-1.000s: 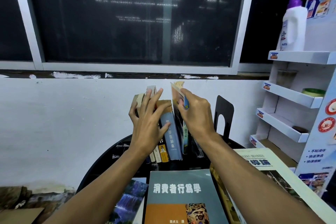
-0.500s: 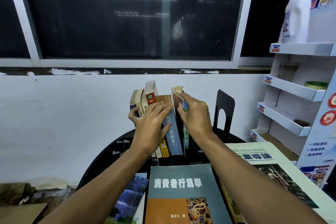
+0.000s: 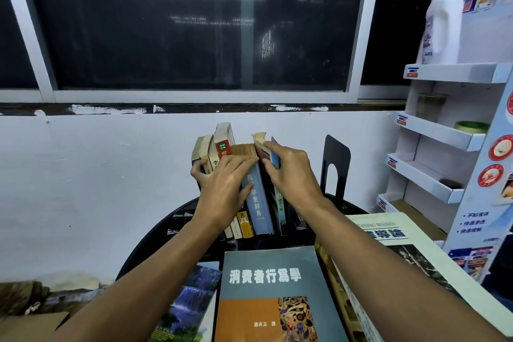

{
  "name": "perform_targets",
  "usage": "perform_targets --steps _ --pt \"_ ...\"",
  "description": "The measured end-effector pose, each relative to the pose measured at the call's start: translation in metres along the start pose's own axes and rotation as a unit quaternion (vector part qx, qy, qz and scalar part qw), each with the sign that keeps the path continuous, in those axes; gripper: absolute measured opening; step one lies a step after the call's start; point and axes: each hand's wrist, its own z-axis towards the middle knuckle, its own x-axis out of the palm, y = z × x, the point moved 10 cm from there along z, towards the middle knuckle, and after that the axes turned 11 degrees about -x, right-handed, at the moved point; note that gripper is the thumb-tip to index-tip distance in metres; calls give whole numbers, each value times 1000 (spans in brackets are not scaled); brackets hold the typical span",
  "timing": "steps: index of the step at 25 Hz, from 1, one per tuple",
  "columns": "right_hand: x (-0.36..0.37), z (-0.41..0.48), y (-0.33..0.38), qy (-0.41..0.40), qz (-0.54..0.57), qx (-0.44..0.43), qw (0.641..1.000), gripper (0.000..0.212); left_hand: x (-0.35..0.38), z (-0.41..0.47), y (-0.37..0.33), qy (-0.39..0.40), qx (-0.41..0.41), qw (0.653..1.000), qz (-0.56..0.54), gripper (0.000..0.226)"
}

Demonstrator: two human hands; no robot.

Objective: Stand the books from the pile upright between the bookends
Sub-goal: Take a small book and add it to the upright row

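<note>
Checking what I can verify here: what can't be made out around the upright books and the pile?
All in the head view:
- No left bookend shows; the upright books and left hand would cover it.
- Cover of the thin book: hidden by the right hand gripping it.
- Spine titles beneath the left hand: covered.
- Pile's grey book: lower part cut off by the bottom edge.
</note>
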Motion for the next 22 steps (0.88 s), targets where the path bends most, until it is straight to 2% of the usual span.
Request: perform_targets --steps 2,4,6,8,22 --pt "-1 0 0 36 -1 10 999 45 2 -1 -1 4 8 1000 3 60" --pt "3 -2 -5 109 11 32 993 55 5 -1 -2 14 11 1000 6 61" --pt "12 -10 -8 207 39 50 976 75 5 -1 -2 13 7 1000 5 62" --pt "20 -18 -11 261 62 60 961 91 3 0 -3 3 4 1000 2 61" --pt "24 -22 -16 185 141 66 970 81 8 -3 -1 4 -2 1000 -29 64"
